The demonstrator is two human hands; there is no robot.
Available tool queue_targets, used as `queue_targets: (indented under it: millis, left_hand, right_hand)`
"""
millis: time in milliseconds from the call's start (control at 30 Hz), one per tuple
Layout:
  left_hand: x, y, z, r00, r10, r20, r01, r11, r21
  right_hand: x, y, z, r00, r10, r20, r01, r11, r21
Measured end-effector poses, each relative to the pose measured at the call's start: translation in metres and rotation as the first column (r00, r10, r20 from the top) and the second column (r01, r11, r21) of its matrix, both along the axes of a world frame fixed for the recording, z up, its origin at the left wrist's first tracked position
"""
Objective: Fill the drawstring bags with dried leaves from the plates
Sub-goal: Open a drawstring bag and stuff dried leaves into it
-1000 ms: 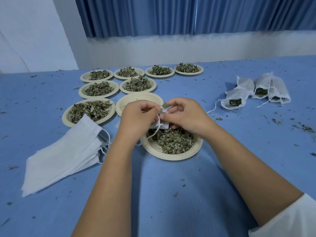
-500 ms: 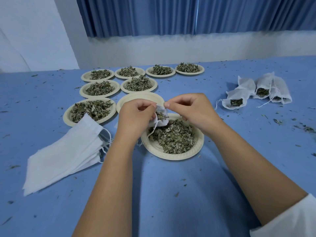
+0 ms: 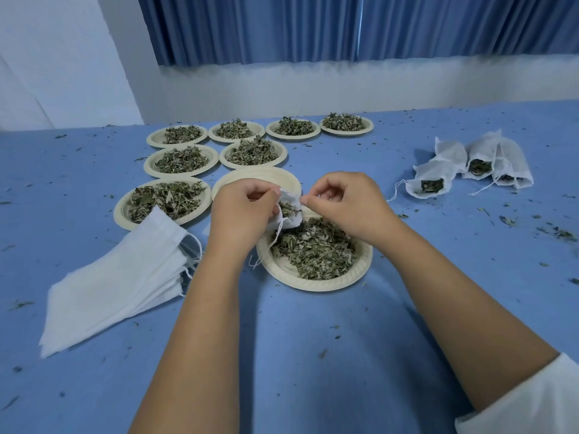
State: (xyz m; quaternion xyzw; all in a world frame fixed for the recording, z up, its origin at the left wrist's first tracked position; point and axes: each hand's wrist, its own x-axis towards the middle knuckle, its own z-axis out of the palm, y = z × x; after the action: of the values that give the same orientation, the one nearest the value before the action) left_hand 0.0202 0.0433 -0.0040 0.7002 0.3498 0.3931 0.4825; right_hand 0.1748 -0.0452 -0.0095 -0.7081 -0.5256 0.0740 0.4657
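White drawstring bag [image 3: 289, 211] between hands [image 3: 242, 211]

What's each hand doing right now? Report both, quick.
Left hand: closed on the drawstring bag, holding it over the plate.
Right hand: fingers pinched at the bag's mouth; contents cannot be told.

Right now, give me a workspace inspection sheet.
Surface: blue tablecloth, leaf crumbs scattered.
Job's things: near plate holds leaves; empty plate behind the hands; seven more filled plates; filled bags far right; empty bag stack left.
Clutter: nothing seen besides crumbs.
Grippers: left hand holds an open bag over the near plate; right hand pinched at its mouth.
Cables: nothing seen.
Surroundings: blue curtain, white wall.
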Motion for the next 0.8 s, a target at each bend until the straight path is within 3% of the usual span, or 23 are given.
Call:
queue_targets:
  millis: [133, 200, 300, 433, 800]
  left_hand:
    - [-0.002, 0.001, 0.0, 1.0, 0.019, 0.006, -0.018, 1.0, -0.011]
    - [-0.001, 0.001, 0.0, 1.0, 0.011, -0.003, -0.011, 1.0, -0.018]
    - [-0.001, -0.001, 0.0, 1.0, 0.0, -0.008, 0.0, 1.0, -0.023]
    - [-0.001, -0.001, 0.001, 1.0, 0.002, -0.01, -0.002, 1.0, -0.017]
    - [-0.003, 0.004, 0.0, 0.999, 0.054, 0.008, -0.054, 0.998, -0.017]
  right_hand:
    - [0.005, -0.007, 0.0, 0.98, 0.108, 0.165, -0.036, 0.92, -0.39]
    - [0.001, -0.006, -0.003, 0.961, 0.167, 0.222, -0.042, 0.877, -0.478]
    - [-0.005, -0.003, -0.004, 0.933, 0.168, 0.318, 0.001, 0.884, -0.468]
    - [-0.006, -0.005, -0.004, 0.936, 0.155, 0.316, 0.0, 0.898, -0.44]
    - [-0.001, -0.013, 0.014, 0.995, 0.055, -0.084, -0.074, 0.968, -0.242]
